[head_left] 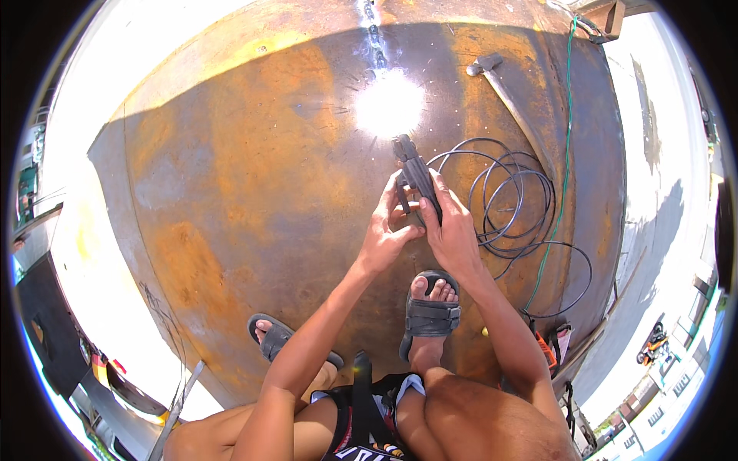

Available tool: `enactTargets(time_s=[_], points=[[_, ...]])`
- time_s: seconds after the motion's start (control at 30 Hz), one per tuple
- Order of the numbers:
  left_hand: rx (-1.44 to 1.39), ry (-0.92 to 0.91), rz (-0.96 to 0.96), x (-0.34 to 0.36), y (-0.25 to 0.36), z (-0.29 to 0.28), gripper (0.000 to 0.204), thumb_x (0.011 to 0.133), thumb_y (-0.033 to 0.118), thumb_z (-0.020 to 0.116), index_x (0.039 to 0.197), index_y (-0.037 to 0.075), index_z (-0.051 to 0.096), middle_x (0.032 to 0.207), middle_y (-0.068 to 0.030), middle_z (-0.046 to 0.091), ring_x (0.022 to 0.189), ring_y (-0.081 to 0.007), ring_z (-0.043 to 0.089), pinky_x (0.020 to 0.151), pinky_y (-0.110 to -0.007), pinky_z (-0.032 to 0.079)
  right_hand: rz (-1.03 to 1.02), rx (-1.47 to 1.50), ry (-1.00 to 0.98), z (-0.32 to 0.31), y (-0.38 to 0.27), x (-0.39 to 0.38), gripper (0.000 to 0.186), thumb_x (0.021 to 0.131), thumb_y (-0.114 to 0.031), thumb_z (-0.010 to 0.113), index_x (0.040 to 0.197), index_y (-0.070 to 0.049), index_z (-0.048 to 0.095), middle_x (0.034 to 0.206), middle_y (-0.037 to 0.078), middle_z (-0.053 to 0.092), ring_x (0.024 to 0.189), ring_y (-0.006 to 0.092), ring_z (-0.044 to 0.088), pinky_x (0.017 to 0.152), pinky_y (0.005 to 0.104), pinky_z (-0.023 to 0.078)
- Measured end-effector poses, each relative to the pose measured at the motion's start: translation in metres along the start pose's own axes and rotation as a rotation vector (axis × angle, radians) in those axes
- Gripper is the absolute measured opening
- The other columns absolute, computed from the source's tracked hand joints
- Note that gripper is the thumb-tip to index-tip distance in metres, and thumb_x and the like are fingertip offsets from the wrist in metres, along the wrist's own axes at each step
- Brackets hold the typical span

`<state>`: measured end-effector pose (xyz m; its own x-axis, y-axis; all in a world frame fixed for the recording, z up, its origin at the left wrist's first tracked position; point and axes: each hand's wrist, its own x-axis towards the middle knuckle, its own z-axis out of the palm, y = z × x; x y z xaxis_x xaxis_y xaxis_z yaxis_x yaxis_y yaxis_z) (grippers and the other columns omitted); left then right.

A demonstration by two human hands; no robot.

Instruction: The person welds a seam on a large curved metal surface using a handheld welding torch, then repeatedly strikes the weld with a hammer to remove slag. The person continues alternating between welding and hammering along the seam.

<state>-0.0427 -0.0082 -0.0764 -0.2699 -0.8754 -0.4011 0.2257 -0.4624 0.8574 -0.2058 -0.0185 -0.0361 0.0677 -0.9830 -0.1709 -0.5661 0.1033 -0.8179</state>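
Note:
In the head view, my left hand (389,229) and my right hand (448,223) are both closed around a black welding holder (415,177), angled upward. Just beyond its tip a brilliant white arc glare (388,103) with flying sparks hides the spot it points at. Above the glare a bright, lumpy bead seam (374,38) runs up the rusty steel plate (200,192). A black cable (500,223) lies in loose coils right of my hands.
A hammer (503,96) lies upper right beside a long green wire (570,107). My sandaled feet (430,319) rest on the curved plate. An orange object (544,349) sits at lower right. Pale ground (653,230) surrounds the plate, with an orange motorbike (652,344) far right.

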Motion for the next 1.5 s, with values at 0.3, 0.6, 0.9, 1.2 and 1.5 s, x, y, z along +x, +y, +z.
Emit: enactTargets(time_s=[0.3,0.6,0.9,1.2,1.5], points=[[0.027,0.226,0.159,-0.022,-0.022,0.02,0.101,0.077,-0.001,0.071,0.169,0.0,0.029,0.152,-0.0189,0.056,0.137,-0.0283,0.06,0.12,-0.044,0.043,-0.074,-0.009,-0.015,0.006,0.0,-0.023,0.057,0.109,-0.022,0.062,0.159,-0.002,0.045,0.123,0.029,0.068,0.106,0.0511,0.069,0.087,0.0558,0.056],[-0.018,0.154,0.061,-0.024,-0.02,0.016,0.105,0.076,-0.002,0.071,0.171,0.0,0.024,0.157,-0.0204,0.053,0.14,-0.0297,0.058,0.121,-0.044,0.043,-0.065,0.039,0.023,0.009,0.007,-0.026,0.055,0.11,-0.019,0.061,0.157,0.003,0.046,0.129,0.029,0.067,0.114,0.048,0.068,0.095,0.0521,0.054],[-0.077,0.095,0.018,-0.018,-0.018,0.01,0.111,0.077,-0.001,0.071,0.174,0.004,0.017,0.162,-0.0203,0.048,0.141,-0.0292,0.055,0.116,-0.043,0.049,-0.018,0.066,-0.001,0.002,0.001,-0.016,0.054,0.109,-0.018,0.062,0.156,0.003,0.048,0.127,0.028,0.069,0.115,0.0466,0.068,0.096,0.0508,0.053],[-0.041,0.081,0.033,-0.02,-0.019,0.008,0.11,0.08,-0.003,0.069,0.175,0.004,0.014,0.165,-0.0199,0.044,0.143,-0.0303,0.053,0.101,-0.04,0.06,-0.039,0.058,0.004,0.002,0.003,-0.016,0.054,0.109,-0.019,0.062,0.157,0.003,0.048,0.127,0.028,0.069,0.115,0.0465,0.069,0.097,0.0501,0.054],[-0.042,0.042,0.043,-0.014,-0.016,0.007,0.113,0.079,-0.005,0.069,0.176,0.008,0.012,0.166,-0.0204,0.043,0.142,-0.0311,0.055,0.104,-0.041,0.057,0.006,0.095,-0.009,0.003,0.004,-0.01,0.054,0.11,-0.02,0.061,0.156,0.004,0.047,0.116,0.027,0.07,0.105,0.0461,0.07,0.088,0.0513,0.054]])
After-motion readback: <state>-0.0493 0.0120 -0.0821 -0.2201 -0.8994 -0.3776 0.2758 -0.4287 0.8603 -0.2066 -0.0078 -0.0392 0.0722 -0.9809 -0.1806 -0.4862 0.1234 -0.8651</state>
